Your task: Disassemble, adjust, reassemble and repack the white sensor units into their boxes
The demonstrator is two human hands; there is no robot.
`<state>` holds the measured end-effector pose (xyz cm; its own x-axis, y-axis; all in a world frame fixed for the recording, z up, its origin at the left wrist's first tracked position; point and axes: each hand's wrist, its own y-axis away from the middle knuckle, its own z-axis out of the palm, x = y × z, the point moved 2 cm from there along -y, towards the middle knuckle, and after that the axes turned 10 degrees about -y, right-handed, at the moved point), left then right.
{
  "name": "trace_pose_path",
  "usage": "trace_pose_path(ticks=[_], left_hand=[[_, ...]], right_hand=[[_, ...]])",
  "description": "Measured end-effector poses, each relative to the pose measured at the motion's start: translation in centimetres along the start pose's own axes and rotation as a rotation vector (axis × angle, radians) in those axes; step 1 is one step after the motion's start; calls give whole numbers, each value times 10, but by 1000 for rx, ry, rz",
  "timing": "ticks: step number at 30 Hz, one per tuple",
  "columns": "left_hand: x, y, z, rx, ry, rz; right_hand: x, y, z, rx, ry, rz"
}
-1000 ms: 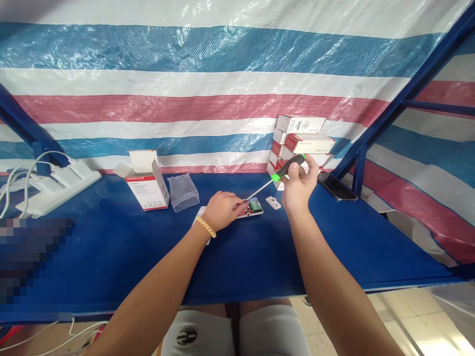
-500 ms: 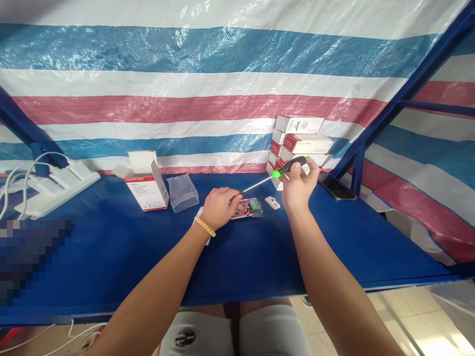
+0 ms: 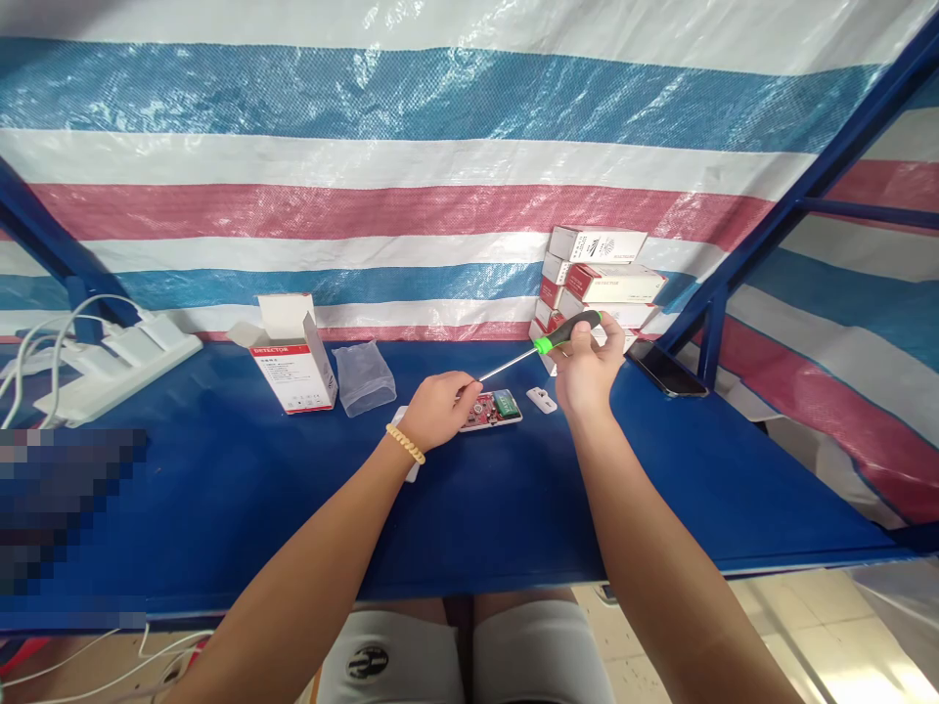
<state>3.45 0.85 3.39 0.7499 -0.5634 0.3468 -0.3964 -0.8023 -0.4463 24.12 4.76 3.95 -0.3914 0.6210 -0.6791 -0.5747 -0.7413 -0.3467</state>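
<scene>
As the head view shows, the right hand is curled round a green-and-black-handled screwdriver, its shaft slanting down-left to the left hand, fingers pinched, contents unclear. Red circuit board in white casing, long axis roughly left-right, lies on the blue counter, nearer the left hand.

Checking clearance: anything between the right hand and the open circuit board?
Yes: the small white part lies on the table between the right hand and the circuit board. The left hand covers the board's left end.
</scene>
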Motion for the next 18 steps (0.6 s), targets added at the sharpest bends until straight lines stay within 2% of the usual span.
trace_pose_path(ticks=[5,8,10,14,18], left_hand=[[5,2,-2,-59,98,2],[2,3,-3,-78,138,-20],[0,4,-1,-126,55,-29],[-4,4,6,-315,-233,-14],[-6,6,11,-454,-290,3]], right_hand=[[1,1,1,-37,25,36],[0,-4,-4,-20,71,-14],[-1,-10,-9,-1,113,-80],[-1,-20,-19,27,203,-198],[-4,-17,-18,-10,333,-282]])
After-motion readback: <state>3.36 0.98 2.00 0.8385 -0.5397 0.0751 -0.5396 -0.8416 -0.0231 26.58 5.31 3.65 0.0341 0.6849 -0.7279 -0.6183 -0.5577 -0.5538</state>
